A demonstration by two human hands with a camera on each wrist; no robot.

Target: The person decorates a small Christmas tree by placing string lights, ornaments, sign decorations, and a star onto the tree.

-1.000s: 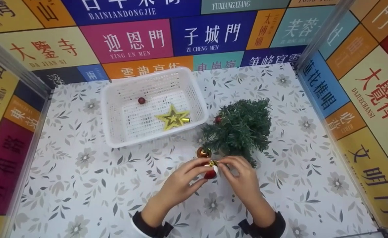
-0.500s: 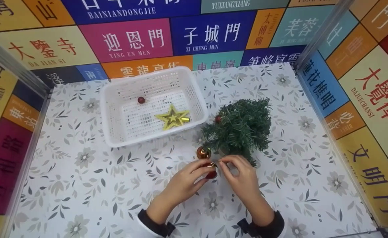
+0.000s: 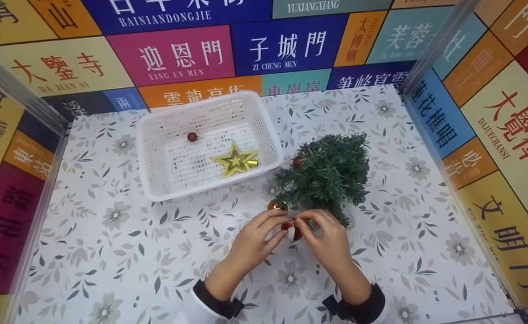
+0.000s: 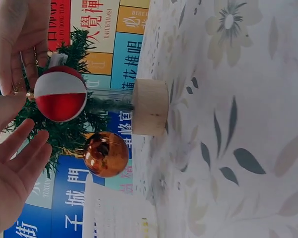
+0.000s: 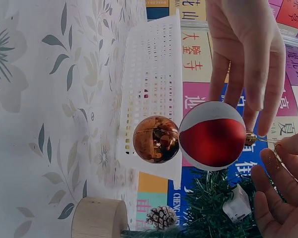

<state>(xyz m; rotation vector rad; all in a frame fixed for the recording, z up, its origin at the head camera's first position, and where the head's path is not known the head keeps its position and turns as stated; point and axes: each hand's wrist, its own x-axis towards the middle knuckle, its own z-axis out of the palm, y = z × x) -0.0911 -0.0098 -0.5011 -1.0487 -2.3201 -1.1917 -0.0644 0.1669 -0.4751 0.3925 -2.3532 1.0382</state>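
A red-and-white Christmas bauble [image 5: 212,136] hangs between both hands by its gold cord, in front of the small Christmas tree [image 3: 329,173]. At the cord, my right hand [image 3: 329,236] pinches with thumb and forefinger above the bauble's cap. Beside the bauble, my left hand [image 3: 252,240] has its thumb and fingers apart, with fingertips close to the cap and cord. Behind it, an amber bauble [image 4: 107,154] hangs on a tree branch; in the head view my left fingers partly cover it. Deeper in the branches shows a small red bauble [image 3: 297,162].
At the back left stands a white plastic basket [image 3: 156,193]. Inside lie a gold star topper [image 3: 234,160] and a small dark red bauble [image 3: 192,137]. The tree has a round wooden base [image 4: 151,106]; a pinecone [image 5: 161,217] shows among its branches.
The bauble has shifted slightly right, from within the left fingers to between both hands. My left hand has moved right, toward the right hand, and now overlaps the amber bauble.
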